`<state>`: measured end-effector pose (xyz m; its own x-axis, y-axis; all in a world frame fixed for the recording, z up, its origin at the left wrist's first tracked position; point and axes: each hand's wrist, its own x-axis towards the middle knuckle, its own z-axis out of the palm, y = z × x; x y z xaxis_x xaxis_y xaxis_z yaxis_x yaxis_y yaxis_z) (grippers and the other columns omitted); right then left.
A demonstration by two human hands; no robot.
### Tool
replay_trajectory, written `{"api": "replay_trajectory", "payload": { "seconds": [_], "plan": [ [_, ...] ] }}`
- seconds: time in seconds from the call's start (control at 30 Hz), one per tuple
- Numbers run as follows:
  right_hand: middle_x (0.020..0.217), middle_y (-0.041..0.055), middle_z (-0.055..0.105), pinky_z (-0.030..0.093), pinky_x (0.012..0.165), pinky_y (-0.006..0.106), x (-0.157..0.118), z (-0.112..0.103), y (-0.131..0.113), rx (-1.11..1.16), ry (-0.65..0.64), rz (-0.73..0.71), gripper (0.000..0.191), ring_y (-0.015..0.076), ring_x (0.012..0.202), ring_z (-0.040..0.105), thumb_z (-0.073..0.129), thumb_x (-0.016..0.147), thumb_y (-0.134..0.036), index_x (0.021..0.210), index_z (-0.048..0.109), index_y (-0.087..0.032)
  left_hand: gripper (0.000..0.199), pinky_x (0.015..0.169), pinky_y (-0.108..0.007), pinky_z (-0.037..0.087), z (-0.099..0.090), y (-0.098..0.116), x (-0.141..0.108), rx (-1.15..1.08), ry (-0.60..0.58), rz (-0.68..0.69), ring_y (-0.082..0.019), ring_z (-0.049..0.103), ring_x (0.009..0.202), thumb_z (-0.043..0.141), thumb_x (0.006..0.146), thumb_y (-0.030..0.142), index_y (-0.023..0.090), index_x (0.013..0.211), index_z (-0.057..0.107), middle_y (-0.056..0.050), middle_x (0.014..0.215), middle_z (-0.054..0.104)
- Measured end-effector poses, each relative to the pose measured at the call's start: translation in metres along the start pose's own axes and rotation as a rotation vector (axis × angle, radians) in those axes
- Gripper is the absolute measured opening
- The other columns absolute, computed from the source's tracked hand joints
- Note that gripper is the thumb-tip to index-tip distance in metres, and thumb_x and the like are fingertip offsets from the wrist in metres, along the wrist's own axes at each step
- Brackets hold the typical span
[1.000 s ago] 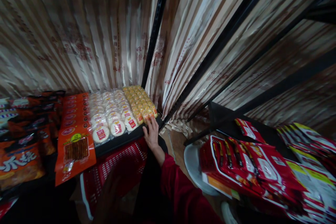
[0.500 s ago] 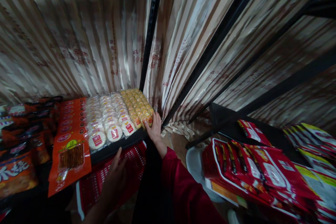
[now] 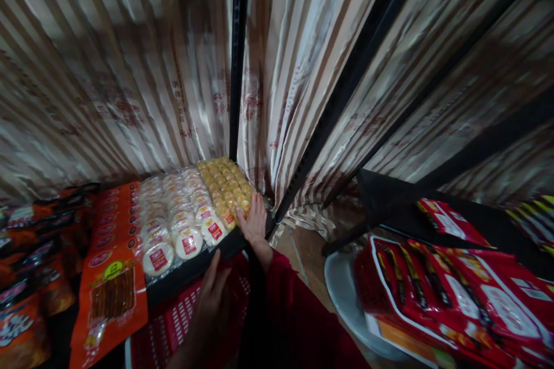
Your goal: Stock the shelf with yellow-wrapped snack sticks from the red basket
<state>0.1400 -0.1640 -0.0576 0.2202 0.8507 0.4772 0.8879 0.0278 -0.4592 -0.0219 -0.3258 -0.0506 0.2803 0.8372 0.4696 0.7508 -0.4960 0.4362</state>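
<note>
My right hand (image 3: 255, 225), in a red sleeve, rests against the front right end of the rows of small yellow-wrapped items (image 3: 227, 187) on a black shelf (image 3: 203, 265); its fingers are spread. Left of the yellow rows lie rows of round white packaged cakes (image 3: 188, 242) with red labels in clear wrap. My left hand (image 3: 210, 300) hangs in front of the shelf edge, over a red perforated basket (image 3: 160, 331), in shadow. Its fingers are apart and nothing shows in it.
An orange snack pack (image 3: 112, 277) and dark orange bags (image 3: 56, 277) lie at the left. Black posts (image 3: 240, 69) stand before striped curtains (image 3: 194, 69). At right, red packets (image 3: 459, 294) fill a tray beside a white tub (image 3: 346, 288).
The view has shifted, so the right-hand packets sit farther right and the shelf lower. My left hand is a little farther right. My right hand stays at the yellow rows.
</note>
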Motion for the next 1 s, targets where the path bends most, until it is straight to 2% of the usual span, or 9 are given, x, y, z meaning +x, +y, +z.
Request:
{"api": "replay_trajectory", "payload": {
  "seconds": [0.1,0.17,0.23,0.43,0.6,0.73,1.0],
  "plan": [
    [0.145,0.019,0.032,0.028,0.105,0.046,-0.001,0.001,-0.001,-0.014,0.007,0.004,0.071,0.0281,0.135,0.024,0.038,0.087,-0.05,0.143,0.025,-0.008,0.035,0.102,-0.04,0.043,-0.007,-0.007,0.029,0.06,-0.003,0.02,-0.025,0.039,0.131,0.038,0.088,0.015,0.013,0.117,0.057,-0.016,0.145,0.037],
    [0.145,0.0194,0.031,0.028,0.105,0.046,-0.001,0.002,-0.002,-0.006,0.022,0.013,0.071,0.0282,0.135,0.024,0.039,0.087,-0.049,0.143,0.025,-0.008,0.04,0.108,-0.049,0.034,-0.012,-0.01,0.052,0.13,-0.017,-0.04,-0.028,0.025,0.138,0.037,0.085,0.011,0.01,0.122,0.054,-0.016,0.144,0.038],
    [0.146,0.0193,0.031,0.028,0.106,0.046,-0.001,0.002,-0.002,0.008,0.038,0.02,0.069,0.0284,0.136,0.024,0.039,0.088,-0.048,0.143,0.025,-0.008,0.048,0.11,-0.054,0.027,-0.015,-0.012,0.073,0.204,-0.046,-0.097,-0.031,0.018,0.14,0.038,0.082,0.007,0.007,0.128,0.048,-0.019,0.144,0.038],
    [0.147,0.0176,0.029,0.029,0.105,0.046,0.0,0.0,-0.001,0.033,0.02,-0.001,0.071,0.0286,0.136,0.024,0.04,0.087,-0.05,0.143,0.024,-0.01,0.055,0.11,-0.058,0.018,-0.007,-0.016,0.114,0.313,-0.185,-0.151,-0.033,0.02,0.139,0.042,0.079,0.009,0.006,0.133,0.043,-0.02,0.144,0.036],
    [0.147,0.019,0.028,0.027,0.107,0.045,-0.001,-0.004,-0.004,-0.004,-0.006,-0.038,0.081,0.0295,0.136,0.023,0.047,0.08,-0.056,0.142,0.027,-0.007,0.056,0.111,-0.054,0.018,0.0,-0.02,0.123,0.333,-0.23,-0.149,-0.032,0.014,0.14,0.043,0.077,0.01,0.006,0.133,0.042,-0.018,0.148,0.03],
    [0.147,0.0193,0.028,0.026,0.107,0.045,-0.001,-0.004,-0.005,-0.024,-0.017,-0.066,0.084,0.0297,0.135,0.023,0.05,0.078,-0.057,0.141,0.028,-0.007,0.059,0.112,-0.052,0.018,0.006,-0.024,0.119,0.336,-0.242,-0.125,-0.028,0.018,0.14,0.039,0.078,0.007,0.007,0.137,0.037,-0.015,0.148,0.031],
    [0.147,0.0185,0.027,0.025,0.107,0.045,0.0,0.0,-0.004,-0.048,-0.038,-0.067,0.077,0.0285,0.136,0.022,0.046,0.082,-0.055,0.141,0.029,-0.008,0.065,0.113,-0.054,0.01,0.01,-0.031,0.114,0.366,-0.233,-0.019,-0.025,0.022,0.139,0.037,0.074,0.005,0.008,0.139,0.033,-0.013,0.149,0.03]
  ]
}}
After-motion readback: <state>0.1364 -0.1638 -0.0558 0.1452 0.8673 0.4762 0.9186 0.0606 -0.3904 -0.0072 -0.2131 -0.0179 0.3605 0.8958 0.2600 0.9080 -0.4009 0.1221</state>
